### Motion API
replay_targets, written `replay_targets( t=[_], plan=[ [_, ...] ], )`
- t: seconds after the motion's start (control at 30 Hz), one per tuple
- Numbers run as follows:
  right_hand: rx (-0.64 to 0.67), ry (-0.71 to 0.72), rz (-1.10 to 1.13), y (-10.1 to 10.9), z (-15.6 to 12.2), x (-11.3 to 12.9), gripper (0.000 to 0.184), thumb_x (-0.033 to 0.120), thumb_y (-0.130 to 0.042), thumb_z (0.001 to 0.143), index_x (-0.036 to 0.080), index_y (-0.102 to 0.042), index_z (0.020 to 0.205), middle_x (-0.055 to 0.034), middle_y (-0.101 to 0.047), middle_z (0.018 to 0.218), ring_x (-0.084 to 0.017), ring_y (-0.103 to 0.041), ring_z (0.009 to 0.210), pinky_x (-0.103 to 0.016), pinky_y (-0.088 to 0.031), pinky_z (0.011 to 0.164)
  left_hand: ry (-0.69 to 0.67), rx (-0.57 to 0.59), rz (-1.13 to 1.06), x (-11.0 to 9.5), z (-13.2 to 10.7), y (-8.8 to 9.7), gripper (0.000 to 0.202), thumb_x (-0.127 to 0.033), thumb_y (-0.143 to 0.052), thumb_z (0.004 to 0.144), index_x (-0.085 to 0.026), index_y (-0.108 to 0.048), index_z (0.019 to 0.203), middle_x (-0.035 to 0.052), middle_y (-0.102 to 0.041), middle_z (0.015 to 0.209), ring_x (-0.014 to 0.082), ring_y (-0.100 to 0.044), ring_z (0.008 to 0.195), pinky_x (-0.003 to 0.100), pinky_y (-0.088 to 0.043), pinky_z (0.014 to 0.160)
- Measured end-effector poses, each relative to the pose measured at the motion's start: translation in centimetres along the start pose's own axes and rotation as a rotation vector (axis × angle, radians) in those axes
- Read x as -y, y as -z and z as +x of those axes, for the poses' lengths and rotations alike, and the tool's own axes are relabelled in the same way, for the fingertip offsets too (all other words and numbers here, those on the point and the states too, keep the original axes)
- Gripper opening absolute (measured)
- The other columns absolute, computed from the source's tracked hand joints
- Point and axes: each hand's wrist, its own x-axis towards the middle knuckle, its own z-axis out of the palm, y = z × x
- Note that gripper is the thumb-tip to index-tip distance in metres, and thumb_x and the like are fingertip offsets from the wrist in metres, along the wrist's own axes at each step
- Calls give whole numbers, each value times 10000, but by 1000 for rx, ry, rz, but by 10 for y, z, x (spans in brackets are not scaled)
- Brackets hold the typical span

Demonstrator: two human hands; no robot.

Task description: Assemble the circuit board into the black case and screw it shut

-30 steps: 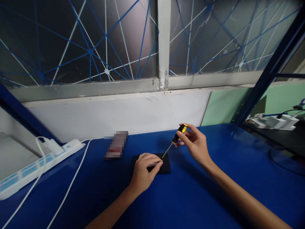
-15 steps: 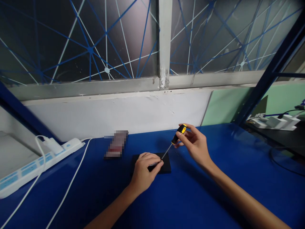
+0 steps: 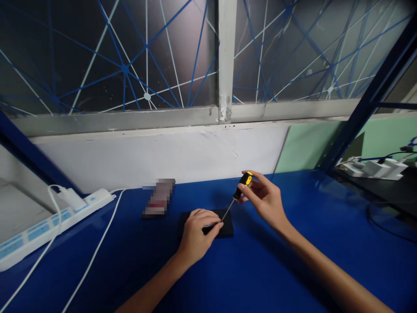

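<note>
My right hand (image 3: pixel 263 195) grips a screwdriver (image 3: pixel 243 184) by its black and yellow handle. The thin metal shaft slants down to the left, its tip by the fingertips of my left hand (image 3: pixel 200 228). Those left fingers are closed in a pinch around a small part at the shaft's tip, too small and covered to make out. Beneath the left hand lies a flat black rectangular block or pad (image 3: pixel 228 226), its left part mostly hidden by the hand.
A pixelated rectangular object (image 3: pixel 159 198) lies on the blue table (image 3: pixel 260 278) near the wall. To the left is a white power strip (image 3: pixel 48 226) with a plug and a white cable (image 3: pixel 94 250). More plugs (image 3: pixel 378 167) sit on a dark surface at right.
The screwdriver handle and my right hand have shifted slightly left and down. My left hand stays in place over the black block.
</note>
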Motion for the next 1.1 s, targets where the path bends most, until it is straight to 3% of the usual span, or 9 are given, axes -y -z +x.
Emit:
replay_targets(
  t=[0.43,0.6,1.1],
  plan=[
    [-13,17,-9,-1,-1,-3,397,356,-702,802,187,-563,1134,-8,-670,707,-189,-672,587,-342,-579,571,5,22,-9,0,0,1,117,-203,-665,833,-216,-710,726,22,-729,778,195,-669,745,375,-490,779],
    [-31,21,-9,0,-1,-3,327,342,-719,791,181,-565,1030,-8,-675,681,-169,-656,534,-317,-561,546,3,25,-10,3,0,1,113,-234,-662,855,-220,-720,759,25,-736,806,197,-675,763,377,-490,797],
    [-111,-261,225,6,-2,-25,399,440,-813,657,190,-548,820,0,-675,538,-212,-663,457,-335,-576,473,-53,-4,-28,1,0,0,146,-352,-755,788,-236,-738,702,13,-744,724,206,-701,756,360,-499,766]
  ],
)
